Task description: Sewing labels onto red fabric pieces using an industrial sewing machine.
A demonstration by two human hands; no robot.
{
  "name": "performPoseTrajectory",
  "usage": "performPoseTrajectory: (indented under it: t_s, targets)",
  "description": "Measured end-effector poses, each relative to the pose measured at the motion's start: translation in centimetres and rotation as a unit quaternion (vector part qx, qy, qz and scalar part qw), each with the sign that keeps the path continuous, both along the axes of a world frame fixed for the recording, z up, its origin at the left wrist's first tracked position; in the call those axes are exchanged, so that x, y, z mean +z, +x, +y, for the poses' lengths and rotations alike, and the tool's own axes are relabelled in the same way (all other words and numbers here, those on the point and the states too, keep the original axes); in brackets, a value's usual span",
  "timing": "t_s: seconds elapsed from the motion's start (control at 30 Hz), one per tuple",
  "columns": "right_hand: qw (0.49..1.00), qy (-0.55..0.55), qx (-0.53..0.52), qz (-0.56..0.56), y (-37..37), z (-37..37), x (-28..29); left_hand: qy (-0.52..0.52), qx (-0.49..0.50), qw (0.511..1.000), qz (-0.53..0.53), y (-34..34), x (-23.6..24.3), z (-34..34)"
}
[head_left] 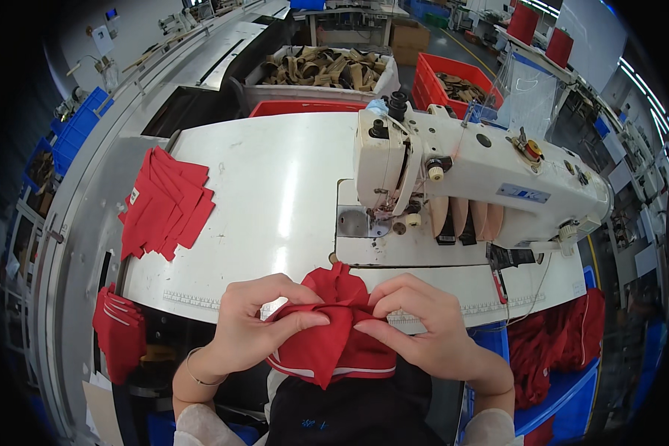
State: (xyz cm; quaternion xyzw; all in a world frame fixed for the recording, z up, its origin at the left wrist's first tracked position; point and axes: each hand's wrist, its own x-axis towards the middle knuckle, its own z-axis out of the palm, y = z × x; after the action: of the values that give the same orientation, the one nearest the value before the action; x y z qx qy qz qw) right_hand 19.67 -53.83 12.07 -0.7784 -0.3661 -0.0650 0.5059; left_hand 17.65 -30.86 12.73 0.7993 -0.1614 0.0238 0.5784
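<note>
Between my hands is a red fabric piece with white piping along its lower edge, held at the table's front edge. My left hand pinches a fold of it between thumb and fingers. On the other side my right hand pinches the same cloth, thumb below and fingers above. A pointed flap hangs down between the two grips. Just beyond stands a white sewing machine, its needle area ahead and slightly right of the cloth.
A fanned stack of red fabric pieces lies on the white tabletop at left. More red pieces hang beside the table. Curved beige parts sit under the machine arm. A blue bin at right holds red cloth. Crates stand behind.
</note>
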Motion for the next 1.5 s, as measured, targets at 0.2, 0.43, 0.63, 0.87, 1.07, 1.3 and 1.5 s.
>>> performPoseTrajectory:
  t_s: [0.2,0.43,0.63,0.87,1.07,1.3,1.5]
  targets:
    - [0.993,0.098,-0.040,0.046,-0.7,0.6,-1.0,-0.055,0.002,0.998,0.038,-0.1,-0.1,0.0]
    - [0.984,0.106,-0.040,0.139,-0.2,0.0,-0.6,-0.057,-0.009,0.997,0.056,0.2,0.2,0.0]
    - [0.993,0.053,-0.026,0.106,0.0,-0.5,-0.2,-0.035,-0.003,0.998,0.049,0.3,0.3,-0.1]
    - [0.996,0.033,-0.008,0.087,-0.3,-0.7,-0.3,-0.015,0.000,0.999,0.039,0.1,0.5,0.0]
    - [0.991,0.056,-0.041,-0.114,-1.2,1.4,-1.2,0.044,-0.042,0.997,-0.052,0.8,1.8,1.8]
    - [0.951,0.153,-0.119,-0.243,2.5,10.6,-6.2,0.444,-0.203,0.867,-0.099,11.6,5.9,1.7]
    - [0.966,-0.065,-0.110,-0.227,0.6,5.3,-12.1,0.401,-0.338,0.840,-0.135,13.6,-6.6,-1.3]
